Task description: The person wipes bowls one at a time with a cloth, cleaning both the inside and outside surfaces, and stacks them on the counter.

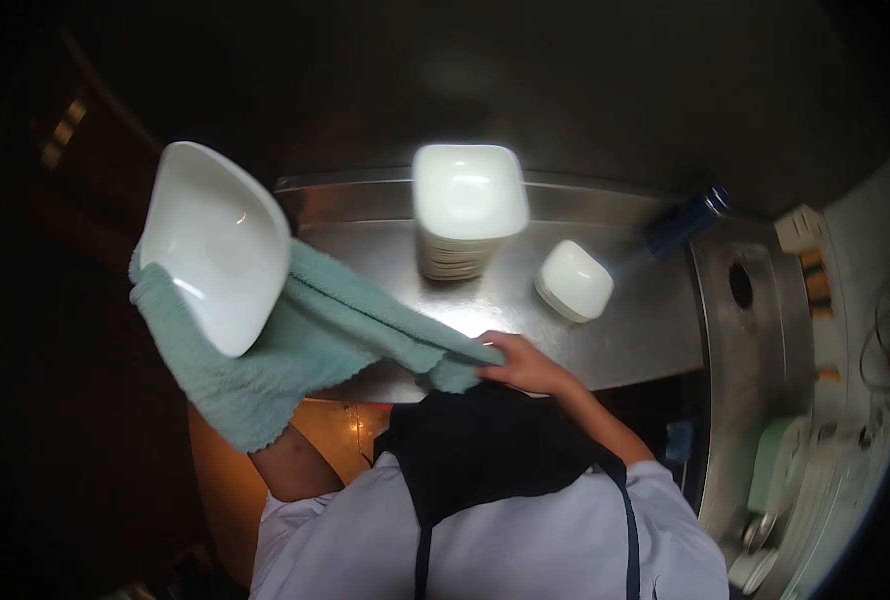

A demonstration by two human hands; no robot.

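A white square bowl (215, 240) is held up, tilted, at the left. A pale green towel (235, 400) wraps its lower edge. My left hand is hidden beneath the towel; only the forearm (295, 462) shows, and the bowl is gripped through the cloth. My right hand (525, 362) pinches the other end of the towel, stretched across in front of my apron. Behind the towel, a tall stack of white square bowls (457, 255) stands on the steel counter (365, 268). To its right sits a short stack of smaller white bowls (577, 282).
A dark blue cylinder (687, 222), perhaps a bottle, lies near the counter's back right. A steel unit with a dark round opening (741, 285) adjoins on the right. Beyond it are a light green container (780, 465) and a shelf edge. A dark wall rises behind the counter.
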